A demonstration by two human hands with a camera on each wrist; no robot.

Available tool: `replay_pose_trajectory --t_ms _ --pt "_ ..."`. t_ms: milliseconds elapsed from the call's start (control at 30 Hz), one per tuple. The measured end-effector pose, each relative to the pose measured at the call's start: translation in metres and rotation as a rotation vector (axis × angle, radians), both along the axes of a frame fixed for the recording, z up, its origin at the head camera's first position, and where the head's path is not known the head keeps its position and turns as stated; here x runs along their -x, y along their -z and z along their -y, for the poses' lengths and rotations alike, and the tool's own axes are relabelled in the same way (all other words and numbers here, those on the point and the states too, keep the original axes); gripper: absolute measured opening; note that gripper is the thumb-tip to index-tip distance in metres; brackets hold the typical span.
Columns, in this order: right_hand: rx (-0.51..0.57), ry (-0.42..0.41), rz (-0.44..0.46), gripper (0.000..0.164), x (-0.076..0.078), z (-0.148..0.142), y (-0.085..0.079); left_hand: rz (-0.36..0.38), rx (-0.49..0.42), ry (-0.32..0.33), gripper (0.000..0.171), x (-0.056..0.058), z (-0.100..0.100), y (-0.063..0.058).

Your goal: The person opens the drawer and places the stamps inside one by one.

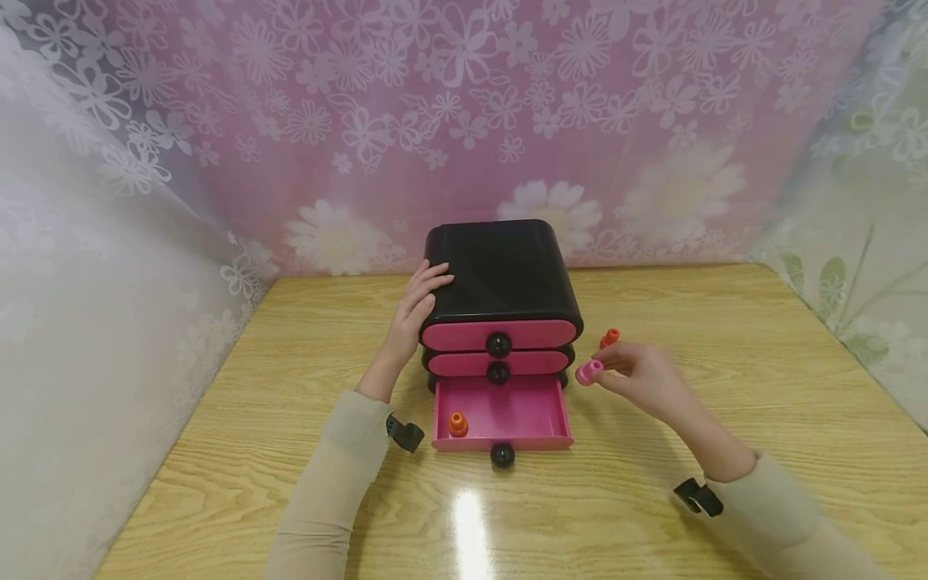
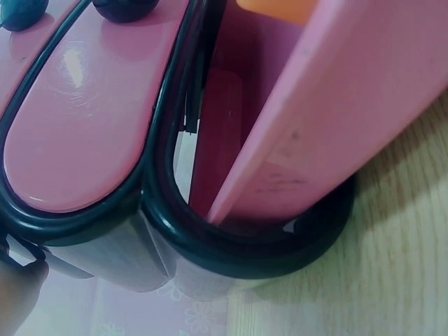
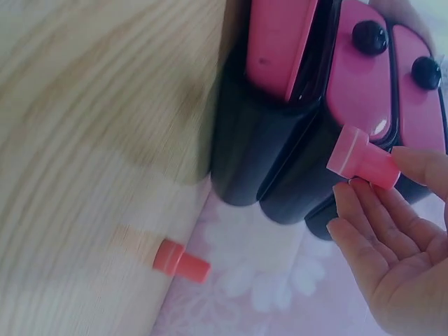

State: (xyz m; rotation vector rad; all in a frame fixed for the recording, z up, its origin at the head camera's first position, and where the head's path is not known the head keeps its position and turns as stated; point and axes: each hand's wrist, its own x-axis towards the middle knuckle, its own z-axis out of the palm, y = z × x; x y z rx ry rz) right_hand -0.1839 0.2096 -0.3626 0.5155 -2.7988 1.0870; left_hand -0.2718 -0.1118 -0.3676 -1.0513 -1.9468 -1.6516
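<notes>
A black mini chest of drawers (image 1: 500,270) with pink fronts stands on the table. Its bottom drawer (image 1: 515,411) is pulled out, and one stepped orange plastic peg (image 1: 458,424) stands in its front left corner. My left hand (image 1: 412,318) rests against the chest's upper left side, fingers extended onto the top. Off the right side, my right hand (image 1: 648,382) pinches a stepped pink plastic peg (image 3: 360,157) between thumb and fingertips, in the air. Behind that hand, a second orange peg (image 3: 180,261) is on the table, partly covered in the head view.
The wood-grain table (image 1: 312,362) extends around the chest. The middle drawer (image 1: 464,364) and top drawer (image 1: 457,334) are closed, each with a round black knob. A flowered pink curtain (image 1: 406,161) hangs behind the table, with pale cloth at both sides.
</notes>
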Motion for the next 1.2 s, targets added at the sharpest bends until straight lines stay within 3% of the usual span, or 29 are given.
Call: replay_pose_trajectory --t_ms 200,533,767,1200 --pt "0.006 -0.025 0.009 0.020 -0.004 0.013 0.001 -0.006 -0.003 0.014 0.038 -0.004 -0.001 -0.004" --pt "0.061 -0.089 0.028 0.020 -0.005 0.030 0.004 0.026 0.012 0.007 0.035 -0.027 -0.006 -0.028" --pt "0.060 -0.133 -0.006 0.018 -0.006 0.041 0.007 0.034 0.015 0.006 0.035 -0.028 -0.007 -0.028" --pt "0.014 -0.173 0.056 0.014 -0.007 0.063 0.014 0.035 0.016 -0.002 0.035 -0.029 -0.008 -0.029"
